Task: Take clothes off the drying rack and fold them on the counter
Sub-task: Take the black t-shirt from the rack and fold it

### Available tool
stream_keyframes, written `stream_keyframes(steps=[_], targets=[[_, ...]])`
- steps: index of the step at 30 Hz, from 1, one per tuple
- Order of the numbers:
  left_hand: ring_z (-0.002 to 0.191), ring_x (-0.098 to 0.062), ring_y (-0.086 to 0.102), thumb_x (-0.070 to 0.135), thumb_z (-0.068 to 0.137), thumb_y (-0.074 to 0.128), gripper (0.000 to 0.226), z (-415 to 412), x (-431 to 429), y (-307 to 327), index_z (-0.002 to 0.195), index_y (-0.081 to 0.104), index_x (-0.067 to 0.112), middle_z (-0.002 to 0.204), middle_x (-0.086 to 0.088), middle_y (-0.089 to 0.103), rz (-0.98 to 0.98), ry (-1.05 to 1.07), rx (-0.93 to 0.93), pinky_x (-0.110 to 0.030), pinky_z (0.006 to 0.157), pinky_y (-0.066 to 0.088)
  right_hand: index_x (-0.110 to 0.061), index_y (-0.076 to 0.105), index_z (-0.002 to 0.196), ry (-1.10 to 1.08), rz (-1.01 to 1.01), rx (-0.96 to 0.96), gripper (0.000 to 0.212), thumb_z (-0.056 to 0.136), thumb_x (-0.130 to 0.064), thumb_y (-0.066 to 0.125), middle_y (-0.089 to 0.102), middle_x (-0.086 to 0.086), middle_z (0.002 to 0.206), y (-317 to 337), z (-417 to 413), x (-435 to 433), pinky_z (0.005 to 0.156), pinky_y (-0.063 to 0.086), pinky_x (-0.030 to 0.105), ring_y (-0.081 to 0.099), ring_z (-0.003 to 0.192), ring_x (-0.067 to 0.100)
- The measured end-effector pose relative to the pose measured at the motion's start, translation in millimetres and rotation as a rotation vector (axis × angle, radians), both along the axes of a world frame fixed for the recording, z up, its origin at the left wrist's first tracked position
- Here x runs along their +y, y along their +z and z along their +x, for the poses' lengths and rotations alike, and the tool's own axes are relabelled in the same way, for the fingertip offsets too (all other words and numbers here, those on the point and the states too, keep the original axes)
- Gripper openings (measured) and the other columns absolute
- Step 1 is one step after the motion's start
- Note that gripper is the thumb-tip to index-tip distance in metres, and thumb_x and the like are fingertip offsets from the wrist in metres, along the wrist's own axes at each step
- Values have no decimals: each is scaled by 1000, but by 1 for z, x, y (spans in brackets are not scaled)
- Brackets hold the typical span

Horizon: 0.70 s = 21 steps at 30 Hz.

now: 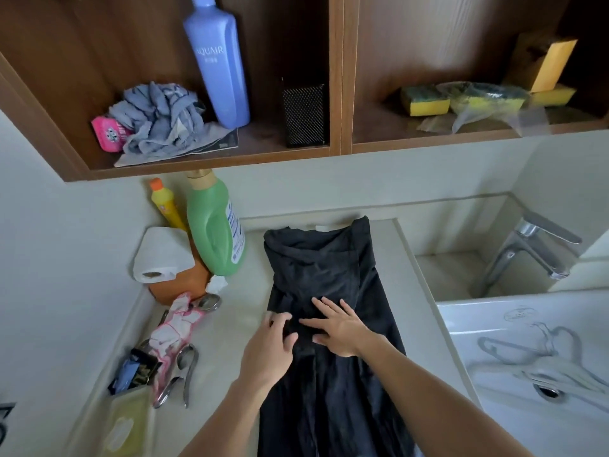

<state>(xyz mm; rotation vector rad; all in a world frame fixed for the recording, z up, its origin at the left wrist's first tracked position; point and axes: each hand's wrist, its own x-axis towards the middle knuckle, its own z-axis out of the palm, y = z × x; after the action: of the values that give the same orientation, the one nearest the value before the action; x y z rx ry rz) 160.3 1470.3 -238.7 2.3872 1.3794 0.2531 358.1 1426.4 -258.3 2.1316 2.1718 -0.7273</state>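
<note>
Dark garment [326,268] laid lengthwise on the desk [237,308], left of the sink [487,321] | left hand [268,344] curled at its left edge, fabric pinched | right hand [341,329] pressed flat on it, fingers spread, just beside the left

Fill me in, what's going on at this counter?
A person is folding a dark garment laid lengthwise on the counter. The right hand presses flat on its middle, while the left hand appears to pinch the fabric at its left edge. The far end looks already folded in. White hangers lie in the sink to the right.
</note>
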Motion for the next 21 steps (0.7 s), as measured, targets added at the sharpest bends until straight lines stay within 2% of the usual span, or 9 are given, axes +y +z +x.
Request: stream_keyframes(steps=[2,4,6,8,11,14,17,19,21], targets=[[120,-15,52,36,98,56,53,2,19,-3,147,37,30,150,7,30,60,-47,27,-31,94,51,-54,43,139,-56,-25,138,40,102,-37,46,-2,-6,166,7,7,12,122,-9,43,-9,152,12],[119,-14,52,40,97,56,50,8,37,-4,144,44,29,145,11,36,-25,-153,136,-30,95,48,-54,62,113,-115,-52,299,29,99,-30,55,16,-7,164,16,19,27,124,4,39,12,151,12],[98,-9,61,53,94,53,35,16,59,-4,117,65,30,120,15,54,-171,-149,162,-30,84,51,-43,71,101,-183,-59,475,21,96,-26,60,48,-8,147,23,38,44,114,33,32,47,133,9],[82,-8,66,60,91,52,38,26,86,-1,92,69,26,93,10,69,-297,-9,-1,-34,80,55,-29,73,108,-361,52,602,19,95,-22,61,70,-7,113,26,64,61,92,49,27,67,97,6],[99,-13,67,39,93,64,21,43,131,3,109,69,26,104,8,70,-290,192,-223,-29,88,50,-29,63,124,-691,272,575,31,94,-22,63,62,-3,120,27,107,88,87,56,34,69,89,13],[106,-24,64,33,88,74,53,65,176,-1,133,51,15,130,-3,57,-315,341,-353,-39,94,51,-32,42,141,-854,340,447,57,90,-27,66,40,-3,141,22,144,112,93,54,42,68,97,26],[71,-20,63,18,87,76,47,89,205,0,122,45,14,121,-11,61,-471,385,-481,-34,60,59,-34,23,148,-972,312,585,75,89,-23,68,34,-4,133,23,165,131,67,61,37,74,74,25],[57,-19,55,16,88,74,41,103,223,-1,119,46,16,112,-12,65,-529,451,-599,-19,37,42,-31,19,147,-1035,239,774,75,90,-18,66,47,2,118,27,171,141,56,60,32,73,62,25],[50,-15,47,21,88,75,39,111,239,0,118,50,22,99,-6,64,-574,548,-717,-16,35,30,-22,28,144,-1083,199,852,66,90,-16,66,62,8,91,25,175,148,54,60,32,70,58,25]])
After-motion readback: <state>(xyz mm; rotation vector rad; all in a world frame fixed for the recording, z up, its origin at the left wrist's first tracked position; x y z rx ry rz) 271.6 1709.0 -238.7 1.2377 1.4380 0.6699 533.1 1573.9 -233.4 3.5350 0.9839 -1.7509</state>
